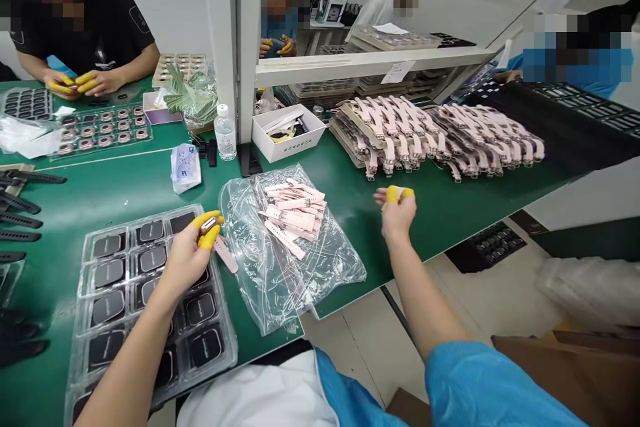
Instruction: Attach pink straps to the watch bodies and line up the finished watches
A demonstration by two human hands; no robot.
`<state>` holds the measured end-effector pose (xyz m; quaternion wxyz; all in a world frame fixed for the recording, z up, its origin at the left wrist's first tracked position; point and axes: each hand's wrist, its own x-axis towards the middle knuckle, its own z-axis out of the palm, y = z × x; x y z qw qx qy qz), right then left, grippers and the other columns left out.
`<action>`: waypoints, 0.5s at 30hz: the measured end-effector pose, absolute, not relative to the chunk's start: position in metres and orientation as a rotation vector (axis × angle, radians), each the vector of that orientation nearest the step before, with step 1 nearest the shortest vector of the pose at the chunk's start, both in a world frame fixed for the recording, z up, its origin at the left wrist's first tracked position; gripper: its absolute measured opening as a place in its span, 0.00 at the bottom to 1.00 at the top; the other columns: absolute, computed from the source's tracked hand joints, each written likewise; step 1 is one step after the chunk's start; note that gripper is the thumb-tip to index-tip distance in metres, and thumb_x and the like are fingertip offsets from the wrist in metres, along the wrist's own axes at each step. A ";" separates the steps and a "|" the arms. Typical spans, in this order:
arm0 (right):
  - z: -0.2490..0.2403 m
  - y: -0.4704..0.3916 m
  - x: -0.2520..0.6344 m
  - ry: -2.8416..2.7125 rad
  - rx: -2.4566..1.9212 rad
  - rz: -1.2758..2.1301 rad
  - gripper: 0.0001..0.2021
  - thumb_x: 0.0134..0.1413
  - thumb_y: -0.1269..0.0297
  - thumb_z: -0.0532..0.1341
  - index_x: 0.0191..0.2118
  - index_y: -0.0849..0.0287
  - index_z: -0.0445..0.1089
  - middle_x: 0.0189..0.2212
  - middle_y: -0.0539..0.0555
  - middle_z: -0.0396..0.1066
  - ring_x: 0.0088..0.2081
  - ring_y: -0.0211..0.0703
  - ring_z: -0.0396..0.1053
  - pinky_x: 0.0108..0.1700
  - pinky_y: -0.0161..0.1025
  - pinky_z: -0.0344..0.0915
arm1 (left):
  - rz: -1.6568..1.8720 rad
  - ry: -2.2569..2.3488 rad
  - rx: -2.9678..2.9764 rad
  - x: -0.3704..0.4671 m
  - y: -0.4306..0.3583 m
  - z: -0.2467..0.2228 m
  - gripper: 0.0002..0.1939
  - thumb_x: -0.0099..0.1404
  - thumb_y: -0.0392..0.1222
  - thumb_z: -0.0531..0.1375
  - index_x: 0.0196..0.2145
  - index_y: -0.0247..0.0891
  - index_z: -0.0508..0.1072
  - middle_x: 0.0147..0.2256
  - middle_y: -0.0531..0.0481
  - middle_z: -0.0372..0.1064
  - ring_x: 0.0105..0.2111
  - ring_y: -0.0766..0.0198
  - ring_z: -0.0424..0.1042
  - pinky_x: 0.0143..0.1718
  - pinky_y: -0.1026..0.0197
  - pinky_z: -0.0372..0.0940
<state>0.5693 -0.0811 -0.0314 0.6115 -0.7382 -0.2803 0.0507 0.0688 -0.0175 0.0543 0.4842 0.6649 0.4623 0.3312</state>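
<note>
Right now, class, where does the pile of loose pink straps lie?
In the head view, the pile of loose pink straps lies near the middle, on crumpled clear plastic, between the person's left hand and right hand.

On our flat green table (125, 187), a rectangular clear plastic grid tray (229, 340) lies near left. Right of it, narrow pale pink straps (295, 213) rest on a crinkled clear plastic bag (327, 270). Behind, we see a rectangular white box (295, 145), left of piled pale pink buckled straps (390, 127).
</note>
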 end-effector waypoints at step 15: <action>0.033 -0.041 0.235 -1.192 -0.711 1.744 0.22 0.59 0.40 0.66 0.34 0.54 0.63 0.20 0.45 0.68 0.16 0.33 0.55 0.19 0.33 0.51 | 0.783 1.044 2.310 0.054 -0.014 0.053 0.28 0.68 0.30 0.51 0.63 0.39 0.72 0.61 0.41 0.71 0.62 0.56 0.71 0.65 0.50 0.67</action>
